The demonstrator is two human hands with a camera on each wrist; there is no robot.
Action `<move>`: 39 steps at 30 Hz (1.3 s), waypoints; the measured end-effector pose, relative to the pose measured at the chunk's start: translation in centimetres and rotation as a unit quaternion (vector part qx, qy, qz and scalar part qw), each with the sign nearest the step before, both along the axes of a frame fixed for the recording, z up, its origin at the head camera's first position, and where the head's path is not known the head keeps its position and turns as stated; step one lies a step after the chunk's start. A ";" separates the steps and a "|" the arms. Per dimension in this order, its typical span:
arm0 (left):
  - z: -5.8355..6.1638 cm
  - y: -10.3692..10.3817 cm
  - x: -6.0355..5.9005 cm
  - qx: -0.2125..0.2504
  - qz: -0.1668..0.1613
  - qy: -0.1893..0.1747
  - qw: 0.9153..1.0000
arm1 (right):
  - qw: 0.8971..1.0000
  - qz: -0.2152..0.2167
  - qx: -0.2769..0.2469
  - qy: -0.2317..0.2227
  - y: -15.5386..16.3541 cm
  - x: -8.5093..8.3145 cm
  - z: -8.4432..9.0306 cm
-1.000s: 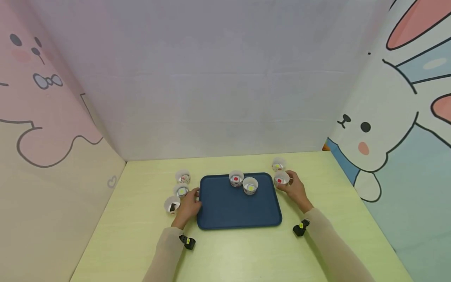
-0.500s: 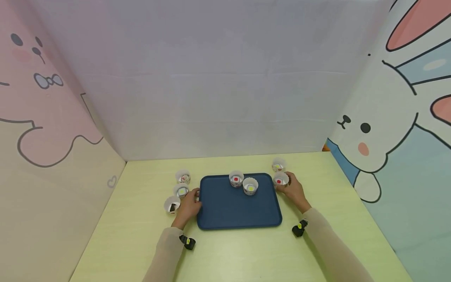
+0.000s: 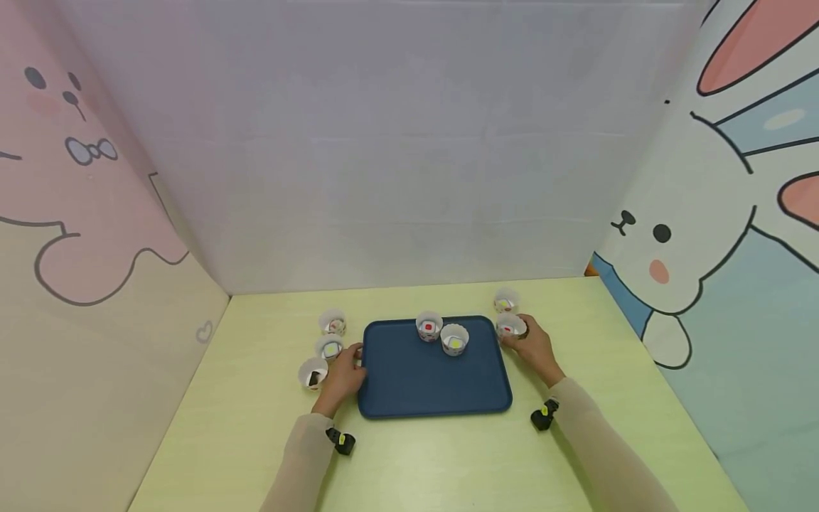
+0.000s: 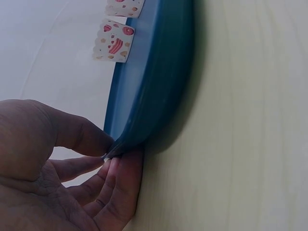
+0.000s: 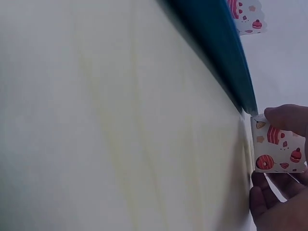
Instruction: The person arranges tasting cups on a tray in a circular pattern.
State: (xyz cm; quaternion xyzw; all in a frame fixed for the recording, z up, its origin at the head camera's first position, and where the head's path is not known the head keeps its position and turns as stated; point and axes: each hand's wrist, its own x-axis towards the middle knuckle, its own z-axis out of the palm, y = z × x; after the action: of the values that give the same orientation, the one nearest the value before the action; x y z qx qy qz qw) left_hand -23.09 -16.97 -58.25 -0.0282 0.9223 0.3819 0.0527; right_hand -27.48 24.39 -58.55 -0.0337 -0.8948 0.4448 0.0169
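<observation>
Your left hand (image 3: pixel 342 373) pinches the blue tray's (image 3: pixel 435 377) rim, steadying it, while your right hand (image 3: pixel 534 348) grips a paper cup (image 3: pixel 510 326) just beside it.

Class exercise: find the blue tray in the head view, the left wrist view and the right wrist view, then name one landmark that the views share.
Head view: the blue tray lies mid-table between both hands.
Left wrist view: its rim runs from top centre down to the left hand, which pinches it.
Right wrist view: its edge slants across the upper right, ending near the paper cup held by the right hand.
Shared landmark: the yellow-green table.
</observation>
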 end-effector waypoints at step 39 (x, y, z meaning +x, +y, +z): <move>0.1 0.1 0.2 0.014 0.001 0.000 1.000 | 0.998 0.033 -0.039 0.033 -1.7 4.2 4.8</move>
State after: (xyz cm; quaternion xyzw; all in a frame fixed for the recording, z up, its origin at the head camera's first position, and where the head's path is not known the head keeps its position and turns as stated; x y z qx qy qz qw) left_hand -22.87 -16.86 -58.15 -0.0284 0.9169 0.3945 0.0529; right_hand -23.29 22.70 -53.80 0.0097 -0.8765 0.4803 0.0307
